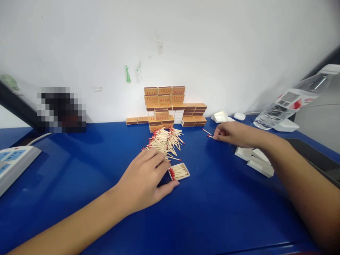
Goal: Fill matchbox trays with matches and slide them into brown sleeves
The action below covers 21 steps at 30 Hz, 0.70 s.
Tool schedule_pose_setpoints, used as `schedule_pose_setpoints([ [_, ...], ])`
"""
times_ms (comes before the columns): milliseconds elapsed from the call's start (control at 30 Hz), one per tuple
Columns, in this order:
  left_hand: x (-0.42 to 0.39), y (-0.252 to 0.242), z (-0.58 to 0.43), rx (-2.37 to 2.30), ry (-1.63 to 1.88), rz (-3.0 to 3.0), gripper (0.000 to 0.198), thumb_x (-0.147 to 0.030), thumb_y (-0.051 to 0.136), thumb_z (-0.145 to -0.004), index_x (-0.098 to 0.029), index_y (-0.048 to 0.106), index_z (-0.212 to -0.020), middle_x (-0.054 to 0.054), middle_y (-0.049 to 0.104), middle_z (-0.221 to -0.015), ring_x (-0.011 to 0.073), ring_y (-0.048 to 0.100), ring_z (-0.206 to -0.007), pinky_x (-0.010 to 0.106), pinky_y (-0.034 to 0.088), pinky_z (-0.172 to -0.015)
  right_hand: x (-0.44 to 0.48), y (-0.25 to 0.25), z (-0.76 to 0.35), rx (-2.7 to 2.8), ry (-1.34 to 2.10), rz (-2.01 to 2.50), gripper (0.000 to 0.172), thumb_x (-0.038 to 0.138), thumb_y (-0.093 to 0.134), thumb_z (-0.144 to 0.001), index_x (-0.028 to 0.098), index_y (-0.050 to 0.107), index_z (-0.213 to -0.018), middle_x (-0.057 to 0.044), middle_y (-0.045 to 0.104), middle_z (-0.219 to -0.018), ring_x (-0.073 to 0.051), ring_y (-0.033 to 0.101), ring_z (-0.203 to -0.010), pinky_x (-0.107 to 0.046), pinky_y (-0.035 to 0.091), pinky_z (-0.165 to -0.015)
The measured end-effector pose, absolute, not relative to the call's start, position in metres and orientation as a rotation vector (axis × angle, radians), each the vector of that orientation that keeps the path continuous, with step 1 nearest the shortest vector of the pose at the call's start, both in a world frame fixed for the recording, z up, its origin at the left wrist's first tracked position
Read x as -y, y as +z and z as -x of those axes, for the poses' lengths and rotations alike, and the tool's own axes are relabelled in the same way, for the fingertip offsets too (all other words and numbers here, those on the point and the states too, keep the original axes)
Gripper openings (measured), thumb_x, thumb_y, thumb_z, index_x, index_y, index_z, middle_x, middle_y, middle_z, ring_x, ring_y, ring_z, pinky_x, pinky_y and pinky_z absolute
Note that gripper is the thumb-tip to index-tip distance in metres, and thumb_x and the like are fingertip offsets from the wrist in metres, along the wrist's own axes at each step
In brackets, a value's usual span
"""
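My left hand holds a small white matchbox tray by its left end, thumb at the near corner and fingers at the far one. Red-tipped matches lie side by side in the tray. Just beyond my left fingers, a loose heap of matches spreads over the blue table, its near edge partly hidden by that hand. Further right, my right hand is closed in a pinch on a match, its red head sticking out leftward. Another single match lies beside those fingertips.
Orange matchboxes are stacked against the white wall. Empty-looking white trays lie under my right forearm, near a dark flat object. A clear bottle leans at the right; a power strip sits at the left.
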<state>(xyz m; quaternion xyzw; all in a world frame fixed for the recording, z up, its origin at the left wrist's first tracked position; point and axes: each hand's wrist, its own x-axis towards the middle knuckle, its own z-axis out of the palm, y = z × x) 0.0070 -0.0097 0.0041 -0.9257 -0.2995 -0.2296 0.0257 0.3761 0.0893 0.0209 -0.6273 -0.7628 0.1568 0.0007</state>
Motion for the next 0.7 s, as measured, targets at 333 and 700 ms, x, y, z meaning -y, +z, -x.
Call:
schedule_pose_setpoints([
  [333, 0.009, 0.005, -0.008, 0.933, -0.697, 2.874, 0.031, -0.045, 0.067, -0.097, -0.014, 0.071, -0.101, 0.010, 0.068, -0.097, 0.0279, 0.061, -0.097, 0.047, 0.054, -0.088, -0.093, 0.011, -0.353, 2.346, 0.088, 1.934, 0.021, 0.039, 0.056, -0.092, 0.021, 0.066, -0.088, -0.008, 0.073, -0.088, -0.022, 0.064, -0.073, -0.031, 0.041, -0.064],
  [700, 0.010, 0.005, -0.008, 0.952, -0.679, 2.877, 0.029, -0.044, 0.066, -0.097, -0.015, 0.070, -0.101, 0.009, 0.068, -0.097, 0.0274, 0.061, -0.096, 0.047, 0.053, -0.087, -0.096, 0.004, -0.350, 2.286, 0.002, 1.925, 0.028, 0.046, 0.054, -0.094, 0.021, 0.067, -0.090, -0.011, 0.072, -0.097, -0.026, 0.065, -0.084, -0.035, 0.044, -0.069],
])
